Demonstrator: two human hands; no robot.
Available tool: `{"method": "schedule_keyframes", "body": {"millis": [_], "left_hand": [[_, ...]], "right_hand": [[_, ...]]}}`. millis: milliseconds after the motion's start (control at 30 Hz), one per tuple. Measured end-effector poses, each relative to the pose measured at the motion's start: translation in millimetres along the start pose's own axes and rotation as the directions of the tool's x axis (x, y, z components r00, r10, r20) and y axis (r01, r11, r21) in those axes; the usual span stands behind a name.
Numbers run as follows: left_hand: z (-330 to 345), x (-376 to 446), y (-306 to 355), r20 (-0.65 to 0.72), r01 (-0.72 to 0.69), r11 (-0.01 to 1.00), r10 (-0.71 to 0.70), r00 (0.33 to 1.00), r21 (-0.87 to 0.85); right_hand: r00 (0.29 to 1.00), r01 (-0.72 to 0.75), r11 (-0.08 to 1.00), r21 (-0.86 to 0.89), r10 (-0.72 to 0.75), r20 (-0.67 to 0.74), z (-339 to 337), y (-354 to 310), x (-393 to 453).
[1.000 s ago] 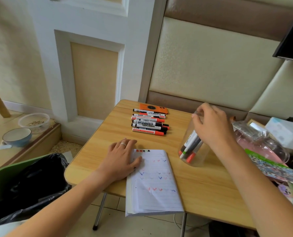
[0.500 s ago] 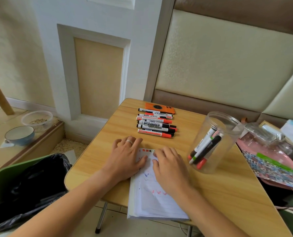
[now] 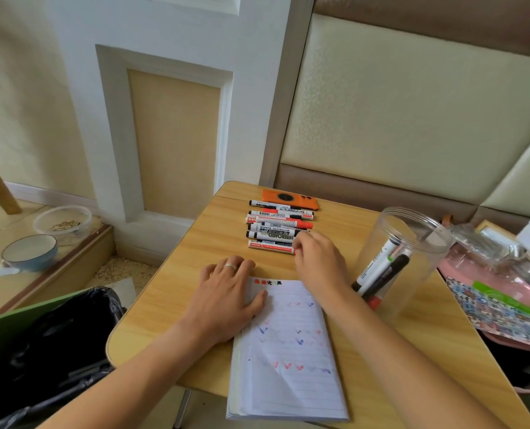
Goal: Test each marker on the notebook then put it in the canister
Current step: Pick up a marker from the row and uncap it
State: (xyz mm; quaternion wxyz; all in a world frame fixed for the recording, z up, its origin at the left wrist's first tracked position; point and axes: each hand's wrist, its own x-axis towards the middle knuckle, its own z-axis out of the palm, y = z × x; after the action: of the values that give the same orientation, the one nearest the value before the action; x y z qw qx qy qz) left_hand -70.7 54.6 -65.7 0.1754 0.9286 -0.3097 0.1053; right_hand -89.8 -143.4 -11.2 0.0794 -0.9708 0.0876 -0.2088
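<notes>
Our right hand [image 3: 318, 258], fingers curled, touches the nearest red marker [image 3: 271, 246] (lying crosswise); we cannot tell if it grips.

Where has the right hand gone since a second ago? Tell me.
Yes, it moved: from the canister to the marker row, where the right hand now reaches.

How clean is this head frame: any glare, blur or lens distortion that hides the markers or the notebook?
Head view: even daylight, soft shadows, no glare on the notebook. The row of markers is sharp enough to read one label; the right hand covers their near ends. The clear canister shows faint reflections. Wide-angle bending curves the wall panels and the table edges.
</notes>
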Motion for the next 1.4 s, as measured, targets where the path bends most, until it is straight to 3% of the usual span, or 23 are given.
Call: {"method": "schedule_keyframes", "body": {"millis": [200, 433, 533, 633, 733, 833, 933, 1033, 1167, 1233, 1300, 1400], "left_hand": [[-1, 0, 0, 0.005, 0.001, 0.999, -0.001, 1.0, -0.038], [-6, -2, 5, -0.143, -0.07, 0.997, 0.063, 0.988, -0.038], [-8, -4, 5, -0.178, -0.103, 0.994, 0.093, 0.98, -0.047], [-9, -5, 6, -0.216, -0.148, 0.989, 0.14, 0.966, -0.021], [-8, -5, 7, -0.229, -0.212, 0.977, 0.206, 0.952, -0.003], [-8, -6, 9, -0.234, -0.263, 0.964, 0.25, 0.94, -0.024], [-9, -6, 10, -0.262, -0.279, 0.959, 0.258, 0.93, -0.045], [-10, -6, 9, -0.268, -0.292, 0.955, 0.268, 0.925, -0.052], [-7, -6, 5, -0.257, -0.265, 0.962, 0.243, 0.935, -0.056], [-7, -5, 5, -0.256, -0.253, 0.964, 0.226, 0.94, -0.077], [-8, -5, 5, -0.248, -0.264, 0.962, 0.237, 0.939, -0.077], [-10, -6, 8, -0.251, -0.3, 0.952, 0.275, 0.928, -0.065]], "right_hand": [[0.992, 0.029, 0.999, -0.013, -0.027, 0.122, 10, 0, 22], [0.971, 0.03, 0.999, -0.022, -0.024, 0.236, 7, 0, 19], [0.982, 0.04, 0.999, 0.008, -0.04, 0.183, -3, -4, 5], [0.996, 0.01, 0.974, 0.226, -0.029, 0.082, -16, -9, -15], [0.988, -0.14, 0.832, 0.537, 0.086, 0.125, -30, -14, -36], [0.945, -0.327, 0.546, 0.771, 0.166, 0.283, -33, -20, -55], [0.909, -0.411, 0.276, 0.869, 0.196, 0.367, -31, -23, -67], [0.907, -0.417, 0.174, 0.892, 0.153, 0.393, -31, -18, -73], [0.948, -0.31, 0.254, 0.916, 0.162, 0.276, -41, -3, -73], [0.947, -0.32, 0.322, 0.891, 0.134, 0.292, -42, 5, -72], [0.953, -0.294, 0.515, 0.805, 0.096, 0.287, -37, 12, -73], [0.987, -0.03, 0.866, 0.499, -0.052, 0.149, -30, 14, -74]]}}
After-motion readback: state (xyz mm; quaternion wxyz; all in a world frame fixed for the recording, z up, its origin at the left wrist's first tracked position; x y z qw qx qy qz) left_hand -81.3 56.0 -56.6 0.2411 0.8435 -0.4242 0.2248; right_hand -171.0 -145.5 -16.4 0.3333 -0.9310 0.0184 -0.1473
